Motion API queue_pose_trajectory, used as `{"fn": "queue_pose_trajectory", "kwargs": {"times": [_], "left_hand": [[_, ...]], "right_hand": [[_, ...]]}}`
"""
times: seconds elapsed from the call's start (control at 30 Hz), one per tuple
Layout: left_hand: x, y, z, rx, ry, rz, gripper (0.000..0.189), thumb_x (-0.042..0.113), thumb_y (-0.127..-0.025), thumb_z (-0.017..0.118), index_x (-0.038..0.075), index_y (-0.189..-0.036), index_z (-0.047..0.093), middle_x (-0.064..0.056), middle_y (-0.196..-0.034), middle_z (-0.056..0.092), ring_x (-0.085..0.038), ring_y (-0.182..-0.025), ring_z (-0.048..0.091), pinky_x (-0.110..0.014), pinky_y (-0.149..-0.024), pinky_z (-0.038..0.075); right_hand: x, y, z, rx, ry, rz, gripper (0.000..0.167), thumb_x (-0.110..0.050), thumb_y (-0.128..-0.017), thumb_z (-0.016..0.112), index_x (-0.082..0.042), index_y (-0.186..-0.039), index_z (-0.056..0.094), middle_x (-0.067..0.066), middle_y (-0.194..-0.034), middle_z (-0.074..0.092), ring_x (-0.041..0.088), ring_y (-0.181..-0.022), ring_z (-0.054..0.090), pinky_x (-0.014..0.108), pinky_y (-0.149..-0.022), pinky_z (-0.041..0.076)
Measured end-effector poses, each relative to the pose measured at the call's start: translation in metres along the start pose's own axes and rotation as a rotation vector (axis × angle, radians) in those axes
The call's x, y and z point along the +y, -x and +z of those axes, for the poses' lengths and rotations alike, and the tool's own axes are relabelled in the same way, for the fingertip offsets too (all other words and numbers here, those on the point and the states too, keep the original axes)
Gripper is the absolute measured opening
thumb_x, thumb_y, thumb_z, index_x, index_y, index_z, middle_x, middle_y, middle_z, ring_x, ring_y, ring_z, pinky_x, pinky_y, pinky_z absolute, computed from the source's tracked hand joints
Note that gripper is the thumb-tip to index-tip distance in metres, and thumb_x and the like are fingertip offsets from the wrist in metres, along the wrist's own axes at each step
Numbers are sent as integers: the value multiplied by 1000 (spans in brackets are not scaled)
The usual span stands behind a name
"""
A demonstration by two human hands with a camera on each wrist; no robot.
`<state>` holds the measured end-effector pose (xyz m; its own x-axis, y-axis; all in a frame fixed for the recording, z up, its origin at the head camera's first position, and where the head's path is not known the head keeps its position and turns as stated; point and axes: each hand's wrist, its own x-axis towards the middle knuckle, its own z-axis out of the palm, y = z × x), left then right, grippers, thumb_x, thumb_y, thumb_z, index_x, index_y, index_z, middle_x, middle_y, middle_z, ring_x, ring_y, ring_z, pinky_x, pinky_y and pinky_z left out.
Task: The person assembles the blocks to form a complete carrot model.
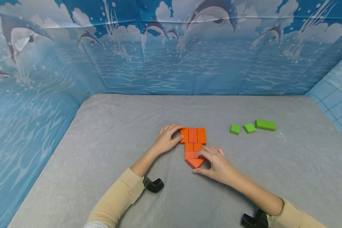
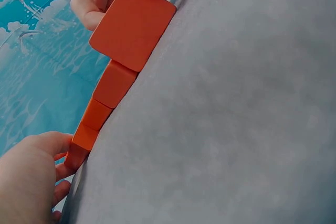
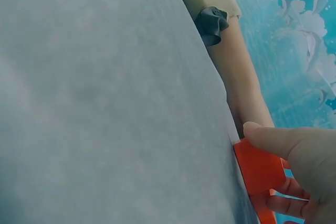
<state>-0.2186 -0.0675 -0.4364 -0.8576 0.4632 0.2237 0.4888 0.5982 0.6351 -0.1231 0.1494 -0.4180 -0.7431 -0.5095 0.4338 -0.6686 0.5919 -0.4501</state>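
Orange blocks (image 1: 193, 136) lie edge to edge on grey cloth (image 1: 273, 158), well apart from green blocks (image 1: 249, 128); the right hand (image 1: 218, 164) pinches the pointed near block (image 1: 195, 163), the left hand (image 1: 166, 139) touches the far-left block (image 1: 185, 133), its grip hard to tell

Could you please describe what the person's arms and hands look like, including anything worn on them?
The left sleeve and right sleeve are plain beige, each ending on the forearm. A curved black fitting juts out beside each sleeve. The left hand and right hand are bare.
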Motion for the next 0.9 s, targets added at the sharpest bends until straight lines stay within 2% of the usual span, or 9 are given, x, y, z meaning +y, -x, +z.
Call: {"fn": "queue_pose_trajectory", "kwargs": {"times": [0.67,0.8,0.9], "left_hand": [[0,0,-1,-11,4,3,35,26,-91,55,17,-125,55,-3,-128,52,-23,-119,41,-43,-103,22],[1,0,-1,3,41,-3,36,25,-91,56,16,-125,55,-5,-127,51,-24,-119,41,-45,-102,23],[4,2,-2,41,104,0,36,22,-89,59,12,-123,56,-7,-123,52,-24,-116,43,-47,-100,25]], "right_hand": [[1,0,4,25,53,-30,41,-36,-61,82,-17,-91,61,-7,-87,54,9,-82,52,37,-76,32],[1,0,3,20,51,-29,40,-36,-61,82,-17,-90,61,-8,-86,54,8,-82,51,36,-76,31],[0,0,3,14,51,-27,40,-36,-62,82,-17,-90,62,-8,-86,53,8,-81,51,37,-76,31]]}}
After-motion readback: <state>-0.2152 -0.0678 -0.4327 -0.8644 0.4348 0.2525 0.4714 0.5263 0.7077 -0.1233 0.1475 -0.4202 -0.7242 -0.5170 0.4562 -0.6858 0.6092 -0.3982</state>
